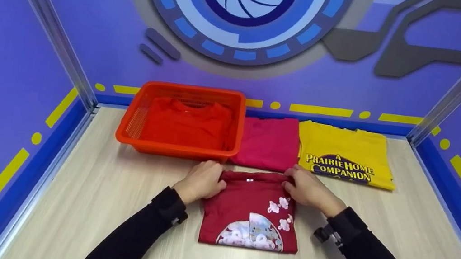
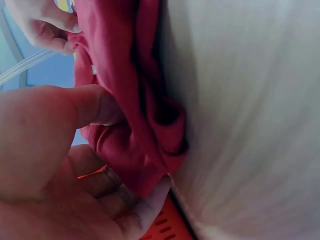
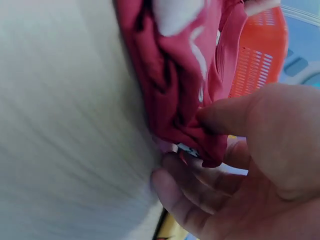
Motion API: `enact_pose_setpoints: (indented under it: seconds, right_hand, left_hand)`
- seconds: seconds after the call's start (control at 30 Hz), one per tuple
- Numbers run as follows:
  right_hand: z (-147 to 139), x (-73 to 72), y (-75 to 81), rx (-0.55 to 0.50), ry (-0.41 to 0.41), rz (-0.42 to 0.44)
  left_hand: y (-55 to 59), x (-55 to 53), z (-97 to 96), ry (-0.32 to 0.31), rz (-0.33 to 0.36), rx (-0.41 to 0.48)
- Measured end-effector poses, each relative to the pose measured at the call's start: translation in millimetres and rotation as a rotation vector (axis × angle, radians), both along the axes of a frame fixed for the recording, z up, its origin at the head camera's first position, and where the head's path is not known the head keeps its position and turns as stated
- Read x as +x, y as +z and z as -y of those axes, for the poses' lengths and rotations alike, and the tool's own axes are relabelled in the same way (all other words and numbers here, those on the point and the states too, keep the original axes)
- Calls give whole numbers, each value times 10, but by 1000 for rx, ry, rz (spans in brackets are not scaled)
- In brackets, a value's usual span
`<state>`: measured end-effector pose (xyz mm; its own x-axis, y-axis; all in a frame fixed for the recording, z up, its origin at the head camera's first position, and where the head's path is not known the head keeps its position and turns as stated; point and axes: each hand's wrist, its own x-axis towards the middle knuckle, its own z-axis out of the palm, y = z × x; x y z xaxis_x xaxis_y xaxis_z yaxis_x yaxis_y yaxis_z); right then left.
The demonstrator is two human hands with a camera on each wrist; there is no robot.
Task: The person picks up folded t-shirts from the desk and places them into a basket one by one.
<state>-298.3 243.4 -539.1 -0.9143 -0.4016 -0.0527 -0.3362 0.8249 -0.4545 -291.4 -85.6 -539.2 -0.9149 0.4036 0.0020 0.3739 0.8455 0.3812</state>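
A dark red T-shirt (image 1: 233, 205), folded into a rough square, lies on the table with a pale floral print toward the person. My left hand (image 1: 203, 181) pinches its far left corner; in the left wrist view the thumb (image 2: 95, 102) presses on top and the fingers curl under the folded layers. At the far right corner my right hand (image 1: 311, 188) pinches the same shirt near the collar. The right wrist view shows that thumb (image 3: 225, 115) over the cloth, with the other fingers beneath the edge.
An orange plastic basket (image 1: 177, 151) holding a folded red-orange shirt (image 1: 188, 123) stands at the back left. Beside it lie a folded pink shirt (image 1: 269, 142) and a yellow printed shirt (image 1: 346, 147). Patterned blue-purple walls (image 1: 69, 46) enclose the wooden table (image 1: 110, 203).
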Motion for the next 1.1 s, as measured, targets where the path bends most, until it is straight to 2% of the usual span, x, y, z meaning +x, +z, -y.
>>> enact_pose_setpoints:
  seconds: [0.13, 0.37, 0.6, 0.83, 0.93, 1.1]
  right_hand:
    - [-55, 3, 61, -82, -11, 36]
    - [-114, 45, 234, -167, -36, -14]
    - [-151, 118, 461, -213, -33, -54]
    - [-119, 189, 648, -295, -41, -136]
    - [-96, 244, 746, -347, -51, -207]
    - [-56, 305, 911, -387, -17, -354]
  left_hand:
    - [33, 28, 37, -26, -21, 28]
    - [162, 29, 119, -87, -83, 175]
    - [306, 53, 207, -83, -74, 284]
    - [567, 94, 273, -103, -154, 364]
    - [708, 119, 303, -111, -191, 395]
    - [922, 146, 383, -140, -234, 426]
